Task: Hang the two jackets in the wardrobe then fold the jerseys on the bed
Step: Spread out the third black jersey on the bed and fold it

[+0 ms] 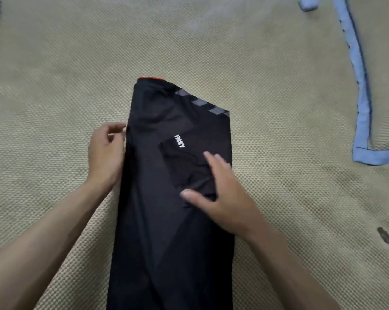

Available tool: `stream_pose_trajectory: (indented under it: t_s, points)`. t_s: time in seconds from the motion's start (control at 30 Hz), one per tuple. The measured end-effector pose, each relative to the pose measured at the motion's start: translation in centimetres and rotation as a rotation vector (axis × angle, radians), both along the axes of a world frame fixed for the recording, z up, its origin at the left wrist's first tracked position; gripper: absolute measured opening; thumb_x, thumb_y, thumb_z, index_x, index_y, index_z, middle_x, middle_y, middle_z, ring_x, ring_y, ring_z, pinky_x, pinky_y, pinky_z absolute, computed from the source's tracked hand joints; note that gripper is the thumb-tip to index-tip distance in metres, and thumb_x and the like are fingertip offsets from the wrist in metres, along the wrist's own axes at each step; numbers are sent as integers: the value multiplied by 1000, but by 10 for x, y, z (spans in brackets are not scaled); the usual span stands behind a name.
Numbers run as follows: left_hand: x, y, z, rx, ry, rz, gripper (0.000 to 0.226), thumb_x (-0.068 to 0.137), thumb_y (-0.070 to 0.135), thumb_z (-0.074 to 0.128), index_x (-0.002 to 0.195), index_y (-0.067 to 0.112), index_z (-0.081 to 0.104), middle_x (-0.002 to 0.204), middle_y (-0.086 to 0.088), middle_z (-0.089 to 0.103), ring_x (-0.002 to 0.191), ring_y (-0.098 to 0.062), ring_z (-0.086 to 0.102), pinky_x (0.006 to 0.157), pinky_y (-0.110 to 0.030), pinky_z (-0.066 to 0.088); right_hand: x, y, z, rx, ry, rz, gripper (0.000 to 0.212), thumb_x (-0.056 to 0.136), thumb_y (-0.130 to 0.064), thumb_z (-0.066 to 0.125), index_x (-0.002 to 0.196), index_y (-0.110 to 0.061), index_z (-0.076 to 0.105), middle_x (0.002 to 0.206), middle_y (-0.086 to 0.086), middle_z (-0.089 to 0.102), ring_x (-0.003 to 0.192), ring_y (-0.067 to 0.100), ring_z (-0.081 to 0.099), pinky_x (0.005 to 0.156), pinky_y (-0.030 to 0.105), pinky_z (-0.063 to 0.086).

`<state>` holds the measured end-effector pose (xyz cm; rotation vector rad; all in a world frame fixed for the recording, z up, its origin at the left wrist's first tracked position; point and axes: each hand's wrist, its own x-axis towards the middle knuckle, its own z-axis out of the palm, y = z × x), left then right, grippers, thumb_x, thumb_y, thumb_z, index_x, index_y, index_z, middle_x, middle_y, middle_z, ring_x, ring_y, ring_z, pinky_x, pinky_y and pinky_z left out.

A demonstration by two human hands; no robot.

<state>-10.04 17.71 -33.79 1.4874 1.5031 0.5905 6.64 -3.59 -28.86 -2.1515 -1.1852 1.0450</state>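
On the bed (278,108), which has a tan, bumpy woven cover, my black jersey (166,220) lies flat in front of me. It is the biggest thing here after the bed. It is folded into a long strip that runs from the bottom edge up to the middle. Its sides are tucked in. At the far end I can see a bit of red at the neck, and a row of gray marks goes down the slanted right shoulder. Some white letters show near the middle, partly hidden by a fold.

A blue band (360,86) of cloth runs down the right side of the bed and turns a corner. It is well apart from the jersey.

My right hand (218,193) lies on top of the jersey, on a folded, wrinkled part. The fingers are straight and spread, pressing down. It is not grabbing anything.

My left hand (106,148) is at the left edge of the jersey, by the side fold. Its fingers are curled, and the fingertips are right at the edge of the cloth. I cannot tell if they are pinching it.

Near the right edge lies a small dark thing (385,237) with a white cord. It is too blurry to name.
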Motion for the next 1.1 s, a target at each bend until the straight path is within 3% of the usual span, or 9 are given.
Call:
stream_pose_trajectory:
  t_s: [0.17,0.3,0.43,0.6,0.7,0.83,0.93,1.03,1.1]
  points:
    - [5,6,-5,-30,-9,-115,23,92,22,67,113,15,65,100,8,69,89,-5,65,84,-18,51,46,13,-3,-50,-100,-427,63,95,-44,65,148,-19,42,136,-7,57,125,9,55,105,27,43]
    - [30,30,0,-171,-103,-101,34,85,36,77,110,14,70,98,4,75,83,-7,70,72,-19,54,76,47,-22,-87,415,-662,46,88,-39,76,117,-4,69,104,6,77,88,13,75,78,25,61]
    - [54,63,8,-525,-248,-178,33,83,22,81,113,10,73,102,-6,79,92,-18,76,75,-29,61,94,77,-28,-36,867,-723,27,90,-12,75,113,2,71,108,16,78,100,24,76,80,30,64]
    - [69,103,15,-509,-291,-154,14,87,9,76,102,9,73,112,-11,75,101,-21,73,82,-32,61,111,112,-37,-1,705,-678,25,88,-3,75,113,0,72,110,18,76,92,25,76,77,32,64]
    - [82,131,43,-425,-354,-168,27,87,0,72,114,2,70,113,-14,74,107,-27,72,82,-32,61,137,142,-15,84,541,-598,33,85,-6,78,117,1,72,110,15,76,99,26,75,82,34,63]
    - [93,149,101,-306,-427,-212,26,87,-6,68,113,-4,70,103,-13,77,102,-26,74,87,-34,60,165,169,40,194,342,-474,25,79,-8,83,102,-11,75,101,4,79,93,17,76,84,32,61]
    - [76,128,142,-240,-456,-304,33,88,-4,67,121,-5,66,119,-15,73,106,-20,72,99,-33,56,155,156,83,302,216,-335,20,80,-6,83,95,-18,75,83,-15,78,84,0,74,78,20,59]
    - [33,81,167,-91,-308,-485,21,87,-2,71,108,2,73,92,6,79,87,-3,70,82,-16,54,126,102,108,348,33,-133,18,82,-8,82,91,-22,74,65,-34,66,68,-16,62,68,7,46]
    - [-9,42,172,36,-124,-594,13,83,3,77,95,8,76,69,14,73,67,5,58,64,-7,44,105,50,108,351,-108,-30,12,83,-12,82,82,-19,71,65,-22,68,64,-14,54,64,11,45]
